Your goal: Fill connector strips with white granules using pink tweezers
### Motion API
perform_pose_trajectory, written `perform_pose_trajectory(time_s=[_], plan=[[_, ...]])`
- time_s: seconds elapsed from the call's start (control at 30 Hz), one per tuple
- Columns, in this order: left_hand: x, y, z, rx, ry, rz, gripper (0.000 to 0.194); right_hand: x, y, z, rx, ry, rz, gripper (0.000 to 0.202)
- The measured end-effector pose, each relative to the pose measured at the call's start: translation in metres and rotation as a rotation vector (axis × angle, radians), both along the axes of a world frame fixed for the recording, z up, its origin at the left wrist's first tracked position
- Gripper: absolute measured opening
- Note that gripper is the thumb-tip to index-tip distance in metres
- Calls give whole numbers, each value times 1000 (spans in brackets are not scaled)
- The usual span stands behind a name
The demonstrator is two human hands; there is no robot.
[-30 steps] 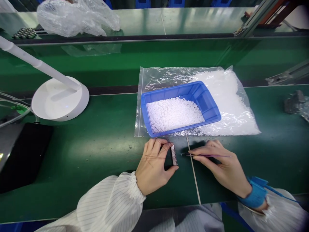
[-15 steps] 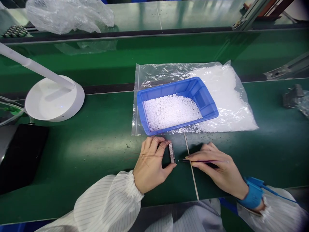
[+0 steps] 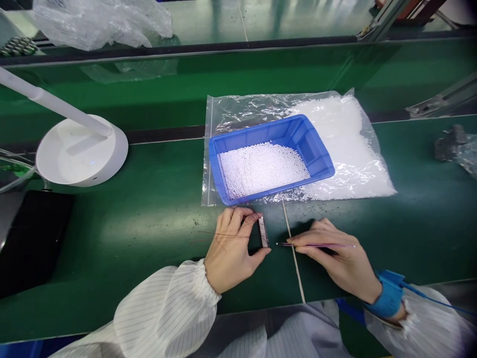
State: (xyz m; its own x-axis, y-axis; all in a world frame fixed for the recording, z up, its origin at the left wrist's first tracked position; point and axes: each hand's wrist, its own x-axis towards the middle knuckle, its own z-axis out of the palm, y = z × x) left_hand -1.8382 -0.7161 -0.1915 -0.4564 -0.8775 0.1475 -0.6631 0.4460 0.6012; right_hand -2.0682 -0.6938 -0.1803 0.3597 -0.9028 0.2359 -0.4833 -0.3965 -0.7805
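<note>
Between thumb and fingertips, my left hand (image 3: 231, 251) holds a small pale block with a dark, pin-like edge (image 3: 264, 231) near the green bench surface. Thin reddish wires (image 3: 208, 233) run across the back of this hand. My right hand (image 3: 335, 253) is closed on thin purple tweezers (image 3: 320, 244), which point left at the block. A tiny white bead (image 3: 277, 243) is at their tips, a short gap from the block. Beyond both hands, a blue bin (image 3: 322, 166) of small white beads (image 3: 263, 166) rests on a clear bag (image 3: 367, 169) full of white beads.
At the left stand a white lamp base (image 3: 82, 154) and a black flat object (image 3: 33, 238). Crumpled plastic (image 3: 104, 22) lies behind the green partition (image 3: 149, 94). A dark item (image 3: 450, 143) sits at the far right. A blue strap (image 3: 389, 294) with a cord circles my right wrist.
The tweezers' tips look closer together, now right at the bead, where before they were spread slightly behind it. The whole view has shifted slightly; my left hand keeps its hold on the block.
</note>
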Motion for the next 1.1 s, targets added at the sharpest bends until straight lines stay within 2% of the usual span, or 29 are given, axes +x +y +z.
perform_pose_trajectory(time_s=[0.23, 0.5, 1.1], plan=[[0, 0, 1, 8, -10, 2, 61, 14, -26, 1, -61, -46, -140, 20], [0, 0, -1, 21, -13, 2, 62, 22, -33, -2, -26, -27, -119, 12], [0, 1, -1, 13, -14, 2, 60, 22, -32, -2, -11, -24, -109, 12]])
